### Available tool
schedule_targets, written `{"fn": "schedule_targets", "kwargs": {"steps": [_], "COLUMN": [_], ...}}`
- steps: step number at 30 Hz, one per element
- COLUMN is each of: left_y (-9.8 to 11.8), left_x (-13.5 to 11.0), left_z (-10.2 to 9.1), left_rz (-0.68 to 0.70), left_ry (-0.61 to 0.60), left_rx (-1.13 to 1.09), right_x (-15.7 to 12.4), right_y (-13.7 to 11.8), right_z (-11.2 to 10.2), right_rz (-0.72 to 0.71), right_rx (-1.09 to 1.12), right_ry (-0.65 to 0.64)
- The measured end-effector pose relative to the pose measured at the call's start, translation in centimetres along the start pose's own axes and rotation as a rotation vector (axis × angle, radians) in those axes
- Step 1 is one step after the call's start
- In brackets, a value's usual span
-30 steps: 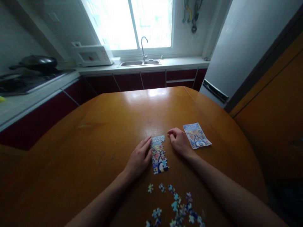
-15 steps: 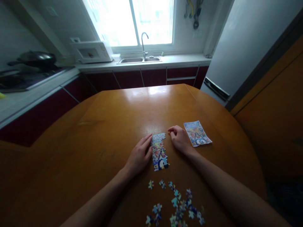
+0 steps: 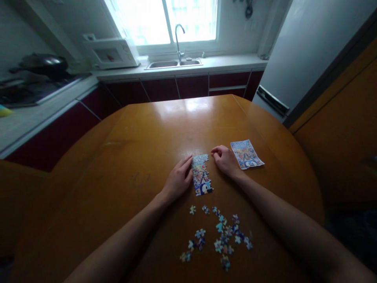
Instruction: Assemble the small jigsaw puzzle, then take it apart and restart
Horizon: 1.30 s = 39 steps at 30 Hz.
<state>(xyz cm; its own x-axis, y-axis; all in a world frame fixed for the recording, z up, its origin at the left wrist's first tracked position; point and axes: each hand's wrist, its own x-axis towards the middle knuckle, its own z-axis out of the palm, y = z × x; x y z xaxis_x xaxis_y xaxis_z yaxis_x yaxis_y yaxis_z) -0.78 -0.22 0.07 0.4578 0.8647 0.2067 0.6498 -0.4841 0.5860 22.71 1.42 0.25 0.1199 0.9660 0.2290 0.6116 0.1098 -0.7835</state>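
Note:
A partly built jigsaw strip [image 3: 201,175] lies on the wooden table [image 3: 141,157]. My left hand [image 3: 177,179] rests flat beside its left edge, fingers stretched out and touching it. My right hand [image 3: 226,160] sits just right of the strip's top end, fingers curled in a pinch near the corner; whether a piece is in them is hidden. Several loose puzzle pieces [image 3: 219,236] are scattered nearer to me. A printed reference picture [image 3: 246,154] lies right of my right hand.
Beyond the table runs a kitchen counter with a sink and tap [image 3: 176,61], a white microwave [image 3: 110,53] and a wok on the stove [image 3: 44,65]. A fridge [image 3: 294,67] stands at the right, with wooden panels beside it.
The camera has tilted down, so everything sits higher in view and more loose pieces show. Both hands keep their places by the strip.

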Motion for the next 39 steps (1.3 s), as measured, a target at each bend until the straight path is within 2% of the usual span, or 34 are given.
{"fn": "schedule_targets", "kwargs": {"steps": [5,7,9,13,16,19,23,31,39], "left_y": [0.0,0.1,0.1,0.1,0.0,0.0,-0.1,-0.3,-0.3], "left_x": [0.1,0.1,0.2,0.3,0.3,0.3,0.3,0.3,0.5], "left_z": [0.1,0.1,0.2,0.2,0.3,0.3,0.4,0.3,0.3], "left_rz": [0.008,0.010,0.021,0.032,0.030,0.036,0.037,0.036,0.042], "left_ry": [0.017,0.018,0.019,0.028,0.032,0.027,0.025,0.022,0.024], "left_rx": [-0.006,-0.005,-0.005,-0.006,-0.005,-0.005,-0.011,0.001,0.003], "right_x": [0.4,0.4,-0.2,-3.4,-6.6,-9.4,-12.5,-18.2,-21.1], "right_y": [-0.4,-1.5,-3.2,-6.5,-7.3,-7.0,-5.8,-2.9,-1.8], "right_z": [-0.9,-1.8,-3.0,-5.4,-6.9,-8.1,-9.4,-10.2,-10.0], "right_rz": [0.055,0.073,0.004,-0.125,-0.177,-0.134,-0.055,0.164,0.190], "right_rx": [0.090,0.156,0.184,0.153,0.123,0.125,0.101,0.078,0.023], "right_ry": [-0.107,-0.142,-0.150,-0.209,-0.240,-0.260,-0.225,-0.207,-0.142]}}
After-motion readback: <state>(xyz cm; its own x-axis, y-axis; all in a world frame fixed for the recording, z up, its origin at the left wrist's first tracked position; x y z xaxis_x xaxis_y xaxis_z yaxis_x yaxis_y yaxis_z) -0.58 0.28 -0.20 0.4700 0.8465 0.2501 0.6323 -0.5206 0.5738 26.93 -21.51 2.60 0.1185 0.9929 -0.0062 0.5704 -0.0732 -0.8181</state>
